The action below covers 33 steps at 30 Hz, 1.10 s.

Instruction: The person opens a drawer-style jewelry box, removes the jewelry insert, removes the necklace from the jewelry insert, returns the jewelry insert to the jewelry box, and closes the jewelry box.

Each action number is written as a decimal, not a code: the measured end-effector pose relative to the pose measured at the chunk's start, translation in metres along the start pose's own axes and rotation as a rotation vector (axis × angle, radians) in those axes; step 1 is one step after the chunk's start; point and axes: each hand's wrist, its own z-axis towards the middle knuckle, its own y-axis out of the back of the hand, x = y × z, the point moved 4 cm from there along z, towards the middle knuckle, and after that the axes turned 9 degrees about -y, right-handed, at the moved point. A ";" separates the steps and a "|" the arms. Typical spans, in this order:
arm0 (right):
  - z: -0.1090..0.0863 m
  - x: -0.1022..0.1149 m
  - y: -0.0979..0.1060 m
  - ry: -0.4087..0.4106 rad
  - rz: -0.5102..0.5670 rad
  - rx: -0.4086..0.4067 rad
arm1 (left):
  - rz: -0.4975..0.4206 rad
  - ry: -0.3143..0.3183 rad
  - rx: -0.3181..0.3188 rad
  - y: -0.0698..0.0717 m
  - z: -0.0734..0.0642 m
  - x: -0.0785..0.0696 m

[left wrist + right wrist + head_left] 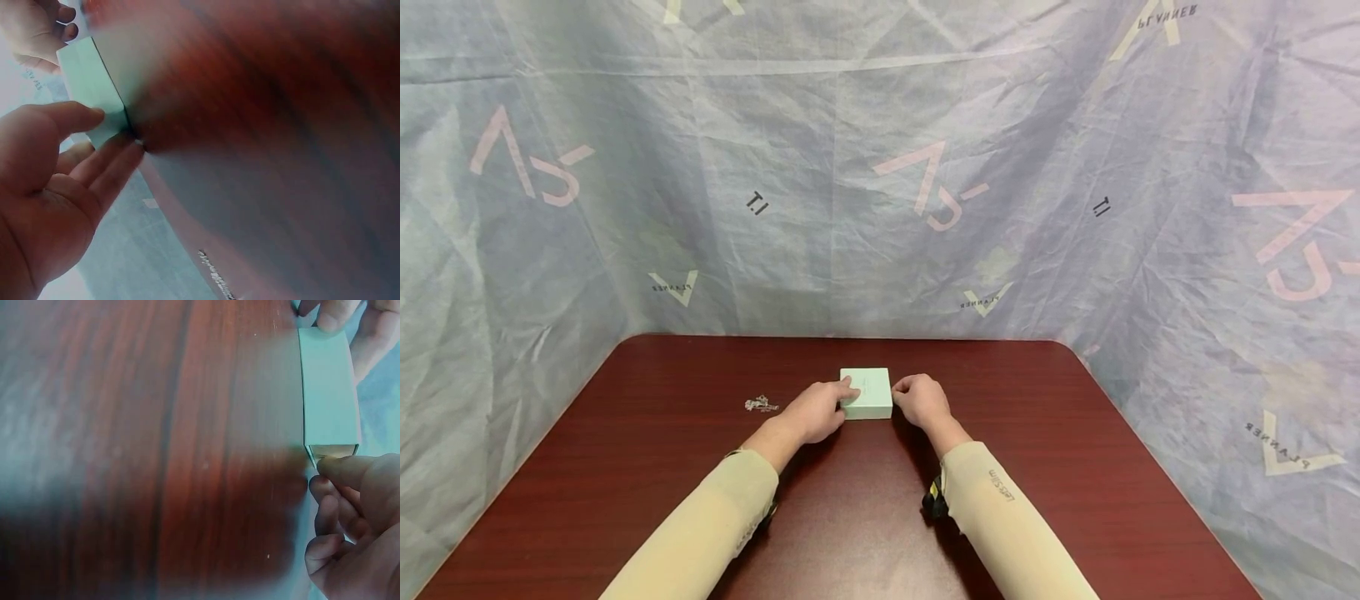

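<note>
A small pale green box (874, 385) lies on the table in front of both hands. My left hand (815, 412) grips its left end, the thumb (84, 117) on the near side and the fingers around the far and top sides. At the right end my right hand (921, 400) pinches with thumb and index finger, the other fingers curled in. In the right wrist view that end of the box (328, 387) stands partly open, with a tan inside and a thin flap (310, 455) by the fingertips. The contents are hidden.
The dark red wooden table (850, 517) reaches back to a grey printed cloth (820, 250) hung behind and on both sides. A small silvery patch or piece (762, 404) lies left of the box; its kind cannot be told.
</note>
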 end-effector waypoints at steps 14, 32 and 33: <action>-0.003 -0.025 0.024 -0.043 0.110 0.021 | 0.304 -0.011 0.088 -0.016 -0.005 -0.044; -0.004 -0.031 0.025 -0.059 0.129 0.012 | 0.259 0.249 0.119 -0.024 0.020 -0.011; -0.004 -0.031 0.026 -0.057 0.130 0.010 | 0.251 0.254 0.111 -0.023 0.022 -0.010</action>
